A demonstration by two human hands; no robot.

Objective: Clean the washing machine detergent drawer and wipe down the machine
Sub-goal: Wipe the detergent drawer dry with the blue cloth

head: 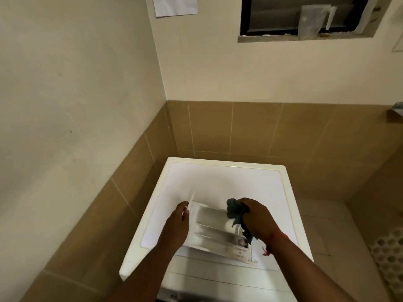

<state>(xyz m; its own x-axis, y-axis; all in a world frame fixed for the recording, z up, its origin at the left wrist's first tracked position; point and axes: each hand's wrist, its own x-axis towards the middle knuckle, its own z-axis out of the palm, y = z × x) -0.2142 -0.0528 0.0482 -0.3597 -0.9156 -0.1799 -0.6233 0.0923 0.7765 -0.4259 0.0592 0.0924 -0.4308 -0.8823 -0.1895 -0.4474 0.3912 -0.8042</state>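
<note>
Drawer (216,227) lies on washer top (250,182). Left hand (177,223) holds drawer side. Right hand (256,219) squeezes blue cloth (234,211) inside drawer.

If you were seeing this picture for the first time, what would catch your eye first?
Two bare hands working over the white plastic detergent drawer, which lies on top of the white washing machine. The right hand grips a crumpled teal cloth at the drawer; the left hand holds its left edge.
</note>
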